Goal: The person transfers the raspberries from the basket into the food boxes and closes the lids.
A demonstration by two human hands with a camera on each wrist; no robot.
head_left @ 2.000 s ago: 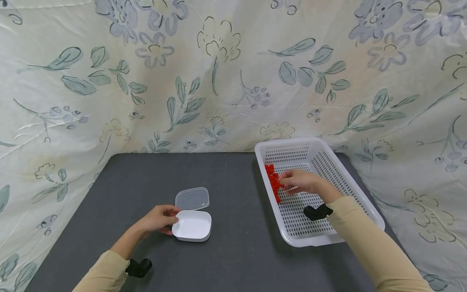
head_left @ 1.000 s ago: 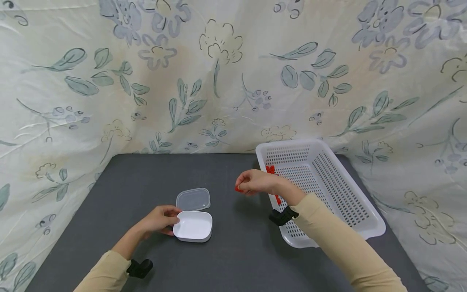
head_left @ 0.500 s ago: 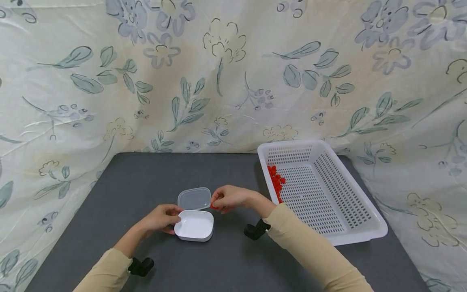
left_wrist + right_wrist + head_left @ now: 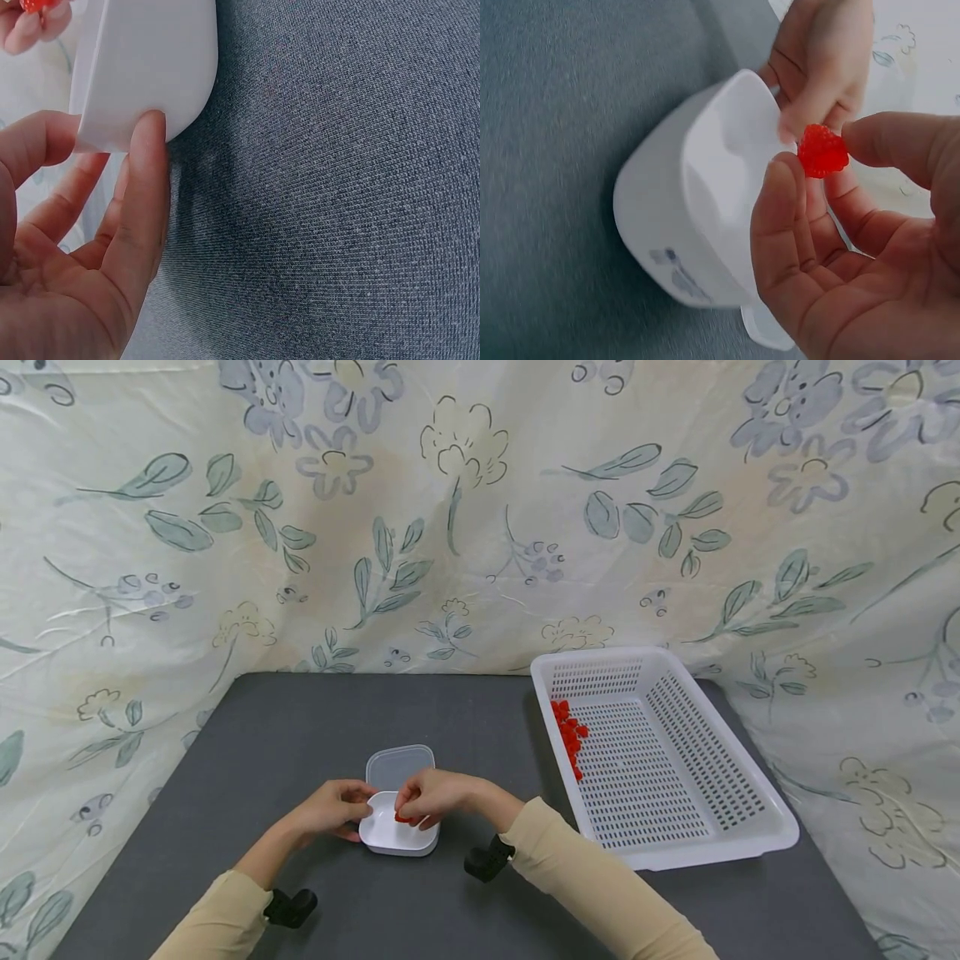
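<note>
Over the white box steadied by the left hand, the right hand pinches a bumpy red raspberry-like piece.

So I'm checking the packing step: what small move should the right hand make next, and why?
Probably let go of the red berry: the right hand pinches it just over the open white box, which the left hand steadies by its edge.

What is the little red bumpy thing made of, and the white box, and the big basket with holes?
The red piece looks like glossy, slightly see-through plastic or gummy; its bumps shine. I can't tell which. The white box seems smooth, hard plastic with a soft sheen. The basket looks like moulded white plastic, with neat rows of slots.
</note>
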